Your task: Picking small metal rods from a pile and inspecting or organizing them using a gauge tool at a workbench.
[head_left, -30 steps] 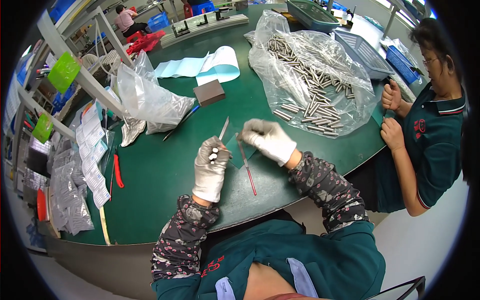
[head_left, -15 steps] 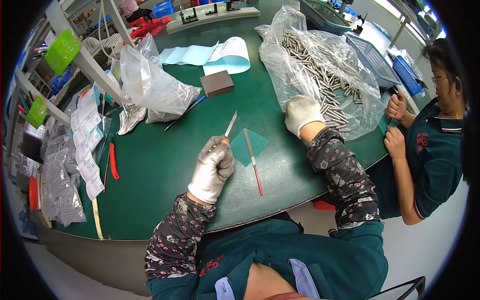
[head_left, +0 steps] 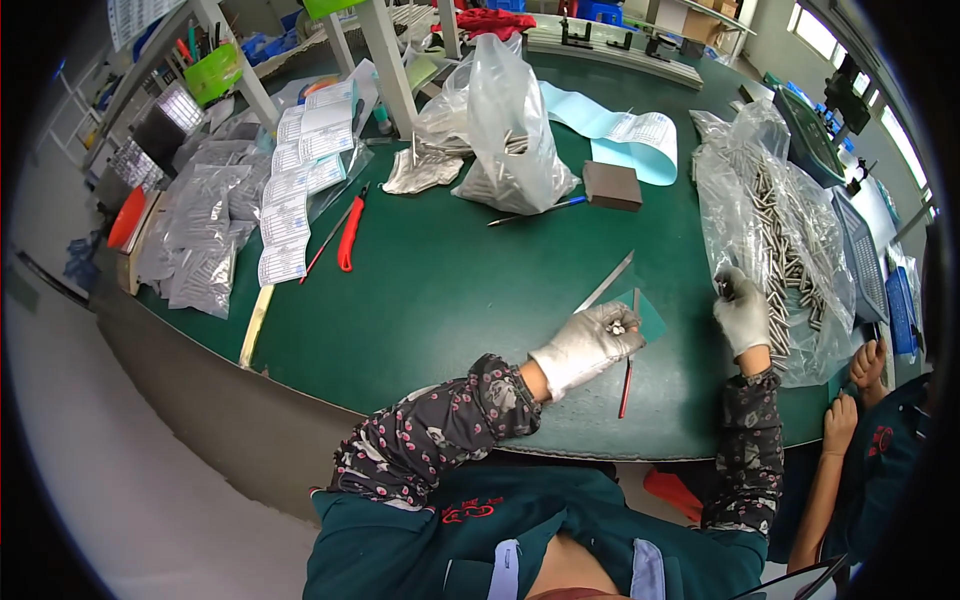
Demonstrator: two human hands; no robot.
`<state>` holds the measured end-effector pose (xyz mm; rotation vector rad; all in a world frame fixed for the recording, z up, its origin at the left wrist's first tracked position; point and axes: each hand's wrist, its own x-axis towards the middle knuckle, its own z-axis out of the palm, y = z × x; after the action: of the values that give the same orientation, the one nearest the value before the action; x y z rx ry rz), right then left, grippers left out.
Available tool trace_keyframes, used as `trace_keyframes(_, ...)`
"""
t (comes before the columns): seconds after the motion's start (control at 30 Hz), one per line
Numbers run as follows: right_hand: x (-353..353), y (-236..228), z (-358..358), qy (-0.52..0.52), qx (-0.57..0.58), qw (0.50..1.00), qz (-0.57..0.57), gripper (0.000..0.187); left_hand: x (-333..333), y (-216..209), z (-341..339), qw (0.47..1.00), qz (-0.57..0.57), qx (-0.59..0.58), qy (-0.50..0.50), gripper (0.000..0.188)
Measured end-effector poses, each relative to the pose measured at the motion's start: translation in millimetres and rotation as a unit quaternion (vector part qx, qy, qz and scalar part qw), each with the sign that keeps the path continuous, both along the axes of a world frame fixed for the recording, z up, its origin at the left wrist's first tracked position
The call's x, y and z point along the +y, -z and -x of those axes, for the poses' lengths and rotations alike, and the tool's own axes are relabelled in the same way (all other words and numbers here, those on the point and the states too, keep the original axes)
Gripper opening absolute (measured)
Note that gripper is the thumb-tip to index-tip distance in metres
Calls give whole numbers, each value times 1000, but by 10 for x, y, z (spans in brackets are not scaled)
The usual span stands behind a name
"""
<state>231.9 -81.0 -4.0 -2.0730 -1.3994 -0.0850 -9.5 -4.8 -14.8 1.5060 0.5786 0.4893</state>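
My left hand [head_left: 588,352], in a white glove, is turned palm up with its fingers curled. Small shiny ends of metal pins [head_left: 616,327] show among the fingers. Past that hand's far side a thin steel blade [head_left: 606,281] sticks out; whether the hand grips it is hidden. Just beyond the fingers, a red-handled needle file [head_left: 627,385] lies across a green square sheet [head_left: 650,318]. My right hand [head_left: 743,315], also gloved, is closed at the left edge of a clear plastic bag [head_left: 722,200] of metal pins [head_left: 775,235]. Something dark shows at its fingertips, too small to name.
A brown block [head_left: 612,186], a pen [head_left: 535,212] and another bag of pins [head_left: 508,150] stand farther back. Left lie red-handled pliers [head_left: 351,232], paper sheets [head_left: 287,225] and packed bags [head_left: 205,225]. A co-worker's hands [head_left: 853,395] are at the right, beside blue baskets [head_left: 903,310].
The view has swung left, so the table appears shifted right. My left hand has turned over, its curled fingers showing. My right hand has drawn back from the pins, its fingers raised and closed.
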Motion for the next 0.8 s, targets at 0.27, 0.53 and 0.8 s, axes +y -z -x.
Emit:
trace_keyframes(0.27, 153, -196, 383, -104, 604, 785, -84, 17, 31, -5, 75, 999, -37, -6, -39, 14)
trace_keyframes(0.53, 101, -61, 941, -190, 688, 698, -53, 15, -72, -116, 33, 993, 48, -60, -92, 22)
trace_keyframes(0.8, 93, 2, 1028, -192, 706, 681, -10, 15, 7, 8, 55, 977, -140, -25, -158, 15)
